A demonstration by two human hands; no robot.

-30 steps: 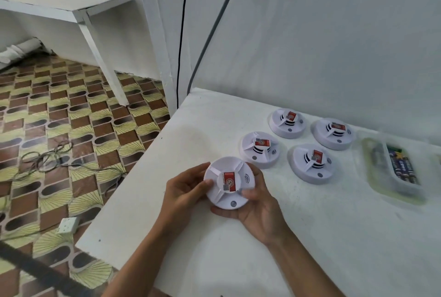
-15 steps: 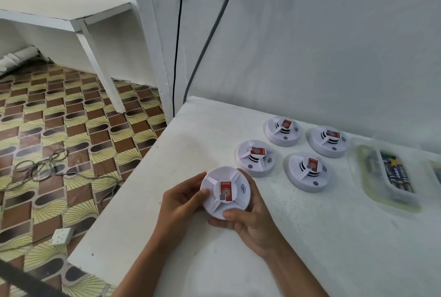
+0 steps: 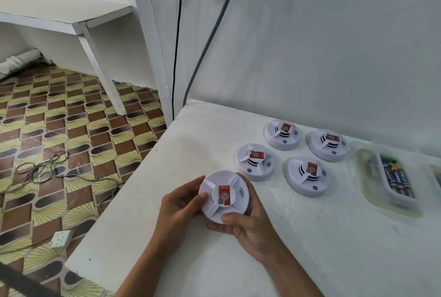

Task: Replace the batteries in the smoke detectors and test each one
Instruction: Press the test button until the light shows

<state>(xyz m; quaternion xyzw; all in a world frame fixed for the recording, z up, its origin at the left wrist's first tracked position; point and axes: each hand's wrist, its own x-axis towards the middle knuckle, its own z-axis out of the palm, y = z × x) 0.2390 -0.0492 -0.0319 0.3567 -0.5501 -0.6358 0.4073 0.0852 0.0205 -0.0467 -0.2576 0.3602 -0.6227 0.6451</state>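
Observation:
A round white smoke detector (image 3: pixel 235 185) with a red label on its face is held face up just above the white table (image 3: pixel 191 144). My left hand (image 3: pixel 179 208) grips its left rim, thumb on the face. My right hand (image 3: pixel 248 227) cups it from below, with the thumb lying over its near edge. Several more white detectors with red labels lie face up on the table behind it, the nearest (image 3: pixel 254 165) just beyond my fingers. To the right, a clear plastic container (image 3: pixel 365 177) holds dark batteries (image 3: pixel 396 181).
The table's left edge drops to a patterned floor (image 3: pixel 71 134) with loose cables (image 3: pixel 47 170) and a white socket block (image 3: pixel 60 239). A grey wall (image 3: pixel 334 46) with two cables (image 3: pixel 177 34) running down it stands behind the table. Another clear container (image 3: pixel 436 175) shows at the far right edge.
The held detector has turned slightly in my hands, and my right thumb has slid along its near edge. The other detectors and the battery container have not moved.

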